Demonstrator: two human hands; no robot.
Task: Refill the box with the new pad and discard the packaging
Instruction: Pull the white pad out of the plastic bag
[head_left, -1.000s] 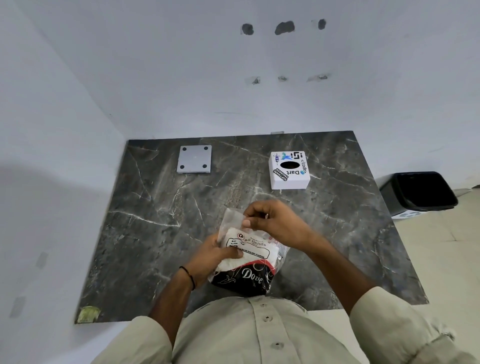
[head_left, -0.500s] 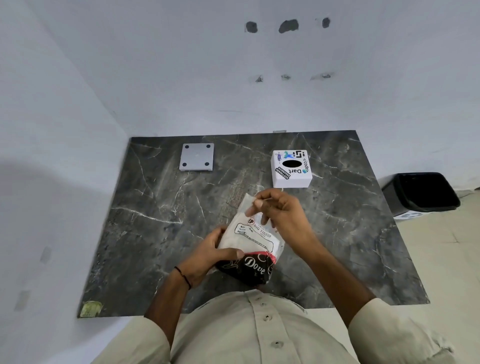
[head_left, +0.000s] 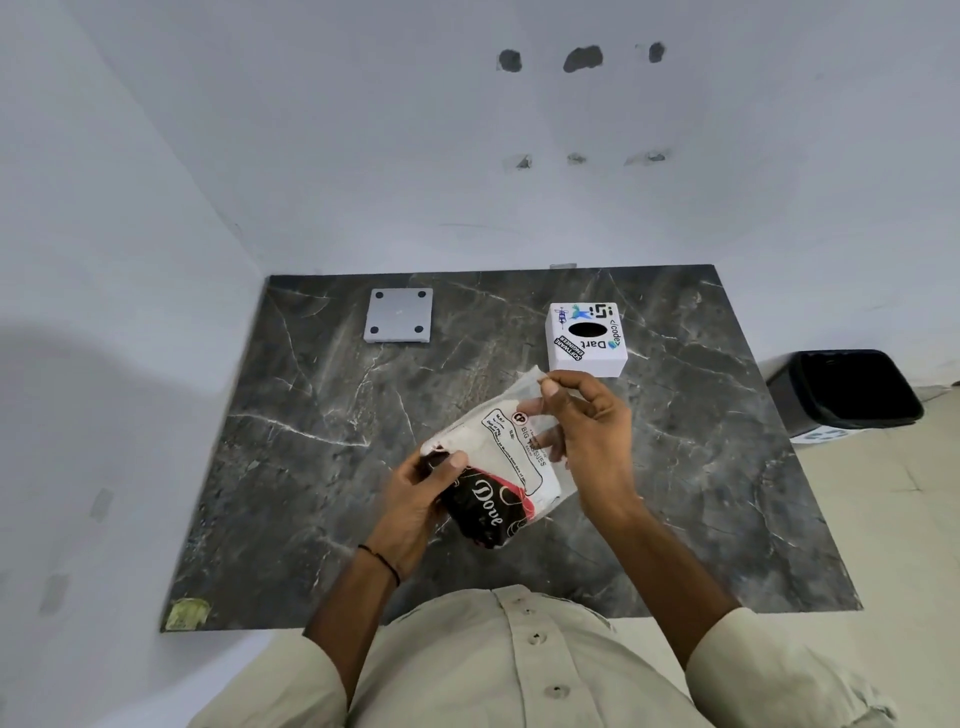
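1. The left hand (head_left: 415, 499) is low and close to the body. Its fingers curl around the dark end of the tissue pack (head_left: 493, 467), with the thumb on top.
2. A thin black band sits on the left wrist.
3. The right hand (head_left: 587, 441) is higher and farther out. Its thumb and first finger pinch the clear top edge of the pack.
4. Both forearms are bare, with sleeves pushed up near the elbows.

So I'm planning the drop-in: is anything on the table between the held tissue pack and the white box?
Nothing visible. The tissue pack is held in both hands above the table, and the marble between it and the white box is bare; the grey plate lies off left.
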